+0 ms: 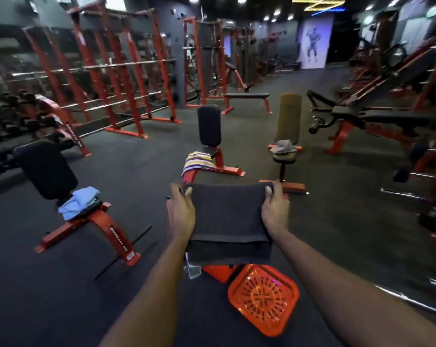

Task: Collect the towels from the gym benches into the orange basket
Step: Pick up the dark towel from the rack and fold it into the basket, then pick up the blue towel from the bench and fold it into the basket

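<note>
The person's left hand (180, 211) and right hand (274, 207) are bare; behind each hand the forearm is bare as well, as far up as I can see; a short thumbnail shows on each thumb.

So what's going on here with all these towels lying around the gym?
A person is gathering up towels. The left hand and right hand grip a folded dark grey towel by its far corners, holding it in the air close to an orange basket on the floor. The basket looks empty. Three more lie on bench seats: a light blue towel, a striped towel and a grey towel.
</note>
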Demonstrator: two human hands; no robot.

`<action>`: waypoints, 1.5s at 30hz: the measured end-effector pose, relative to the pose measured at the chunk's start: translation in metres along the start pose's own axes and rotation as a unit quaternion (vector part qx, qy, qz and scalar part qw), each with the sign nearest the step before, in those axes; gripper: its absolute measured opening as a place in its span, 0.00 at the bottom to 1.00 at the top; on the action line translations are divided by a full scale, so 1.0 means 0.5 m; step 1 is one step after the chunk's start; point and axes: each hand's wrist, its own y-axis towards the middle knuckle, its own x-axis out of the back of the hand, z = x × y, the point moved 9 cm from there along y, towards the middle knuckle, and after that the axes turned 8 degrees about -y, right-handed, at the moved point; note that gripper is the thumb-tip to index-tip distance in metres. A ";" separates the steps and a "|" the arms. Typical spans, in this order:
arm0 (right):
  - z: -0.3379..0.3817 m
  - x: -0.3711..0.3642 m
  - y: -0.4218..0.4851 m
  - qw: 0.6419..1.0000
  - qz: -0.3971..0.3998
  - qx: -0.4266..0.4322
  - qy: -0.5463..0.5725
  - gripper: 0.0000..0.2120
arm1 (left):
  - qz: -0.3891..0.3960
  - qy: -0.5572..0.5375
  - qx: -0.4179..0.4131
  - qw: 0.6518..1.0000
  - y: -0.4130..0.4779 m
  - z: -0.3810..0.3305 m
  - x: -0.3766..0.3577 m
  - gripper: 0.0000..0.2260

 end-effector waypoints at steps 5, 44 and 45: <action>0.004 -0.291 0.181 0.969 0.205 -0.073 0.114 0.16 | 0.003 -0.007 0.053 0.999 0.266 0.107 -0.067 0.10; -0.695 -1.265 0.531 0.913 0.120 -0.324 -0.217 0.20 | 0.484 0.088 0.162 0.855 0.757 1.226 -0.884 0.17; -0.632 -1.267 0.545 0.918 0.135 -0.310 -0.206 0.18 | 0.473 0.086 0.173 0.859 0.790 1.180 -0.834 0.15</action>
